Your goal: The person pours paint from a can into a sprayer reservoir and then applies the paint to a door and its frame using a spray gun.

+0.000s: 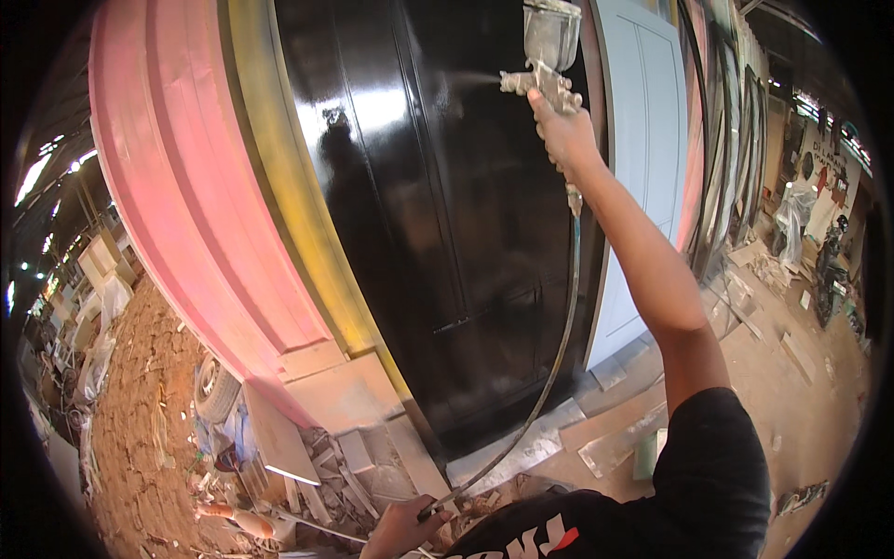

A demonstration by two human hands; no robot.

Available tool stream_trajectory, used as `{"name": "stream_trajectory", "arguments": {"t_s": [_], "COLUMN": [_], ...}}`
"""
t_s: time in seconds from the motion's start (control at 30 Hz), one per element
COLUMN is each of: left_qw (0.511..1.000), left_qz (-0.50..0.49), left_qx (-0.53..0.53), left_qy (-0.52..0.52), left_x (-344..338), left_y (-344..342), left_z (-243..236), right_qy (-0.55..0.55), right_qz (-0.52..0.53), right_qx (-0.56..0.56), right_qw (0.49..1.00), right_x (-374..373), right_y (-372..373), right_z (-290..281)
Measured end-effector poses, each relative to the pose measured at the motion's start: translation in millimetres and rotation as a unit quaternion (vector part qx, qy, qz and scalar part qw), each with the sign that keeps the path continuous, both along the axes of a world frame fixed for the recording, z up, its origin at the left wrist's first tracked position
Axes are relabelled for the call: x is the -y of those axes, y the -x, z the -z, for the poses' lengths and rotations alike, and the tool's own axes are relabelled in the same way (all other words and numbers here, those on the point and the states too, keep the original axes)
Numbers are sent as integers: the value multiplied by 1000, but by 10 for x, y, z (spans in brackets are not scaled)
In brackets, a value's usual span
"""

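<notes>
My right hand (570, 140) is raised and wrapped round the grip of a paint-spattered spray gun (545, 84), which has a cup on top. A faint mist leaves its nozzle toward the left, in front of a glossy black door panel (484, 242). From the gun's handle an air hose (564, 345) hangs down and curves to the lower left. Low in the picture, my left hand (405, 526) is closed round this hose. The black surface mirrors bright light and a dark silhouette.
Pink (196, 186) and yellow (289, 186) panels stand left of the black door, a pale blue door (638, 158) right of it. Wood scraps (358, 466) and boards litter the ground by their feet. A tyre (216, 389) lies at the left, and a plastic-covered item (793, 224) stands far right.
</notes>
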State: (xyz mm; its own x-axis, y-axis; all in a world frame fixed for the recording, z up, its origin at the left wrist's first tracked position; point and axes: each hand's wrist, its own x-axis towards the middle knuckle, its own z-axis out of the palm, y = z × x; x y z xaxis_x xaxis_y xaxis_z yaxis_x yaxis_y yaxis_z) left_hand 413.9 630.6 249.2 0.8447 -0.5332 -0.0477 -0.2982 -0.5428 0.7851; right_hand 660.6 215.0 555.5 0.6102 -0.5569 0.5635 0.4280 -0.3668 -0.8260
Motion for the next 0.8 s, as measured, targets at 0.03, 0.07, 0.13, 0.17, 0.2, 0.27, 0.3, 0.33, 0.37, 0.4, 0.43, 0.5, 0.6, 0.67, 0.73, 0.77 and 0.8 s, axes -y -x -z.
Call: {"name": "stream_trajectory", "arguments": {"t_s": [0.03, 0.07, 0.13, 0.17, 0.2, 0.27, 0.3, 0.33, 0.37, 0.4, 0.43, 0.5, 0.6, 0.67, 0.73, 0.77, 0.8], "left_qw": [1000, 1000, 1000, 999, 999, 996, 993, 990, 983, 985, 986, 985, 976, 953, 966, 962, 963], "left_qz": [-2, -9, -7, 5, 8, 20, 25, 32, 38, 40, 44, 62, 98, 76, 60, 82, 67], "left_qx": [-22, -12, 14, 30, 47, 58, 55, 54, -14, -21, -28, -4, 92, 214, 144, 46, 55], "left_qy": [-1, -4, 0, 15, 26, 67, 98, 129, 178, 169, 161, 158, 171, 202, 208, 255, 255], "left_x": [8, 9, 94, 202, 270, 437, 521, 604, 612, 664, 728, 874, 1114, 1343, 1560, 1712, 1776], "left_y": [-52, -90, -175, -278, -338, -458, -479, -539, -563, -607, -643, -755, -948, -1099, -1204, -1264, -1295], "left_z": [-144, -240, -417, -482, -591, -803, -928, -988, -977, -1000, -1031, -1079, -1121, -1070, -1308, -1649, -1692], "right_qy": [3, 2, 10, 26, 33, 47, 56, 59, 55, 55, 57, 66, 78, 80, 54, 58, 55], "right_qz": [2, -9, -16, -19, -25, -35, -57, -49, -50, -46, -40, -48, -29, -6, -31, -6, -8], "right_qx": [-5, -4, 4, 20, 30, 51, 76, 83, 93, 102, 91, 139, 197, 203, 230, 238, 249], "right_qw": [1000, 1000, 1000, 999, 999, 997, 994, 994, 993, 992, 993, 987, 977, 976, 971, 970, 967], "right_x": [33, 19, 45, 117, 151, 264, 302, 342, 335, 351, 417, 428, 388, 274, 250, 428, 363], "right_y": [-86, -190, -175, -195, -257, -429, -527, -602, -687, -767, -896, -966, -1165, -1182, -1146, -1180, -1153], "right_z": [-169, -310, -737, -869, -1002, -1261, -1411, -1579, -1748, -1932, -2095, -2418, -2945, -3221, -3394, -3520, -3644]}}
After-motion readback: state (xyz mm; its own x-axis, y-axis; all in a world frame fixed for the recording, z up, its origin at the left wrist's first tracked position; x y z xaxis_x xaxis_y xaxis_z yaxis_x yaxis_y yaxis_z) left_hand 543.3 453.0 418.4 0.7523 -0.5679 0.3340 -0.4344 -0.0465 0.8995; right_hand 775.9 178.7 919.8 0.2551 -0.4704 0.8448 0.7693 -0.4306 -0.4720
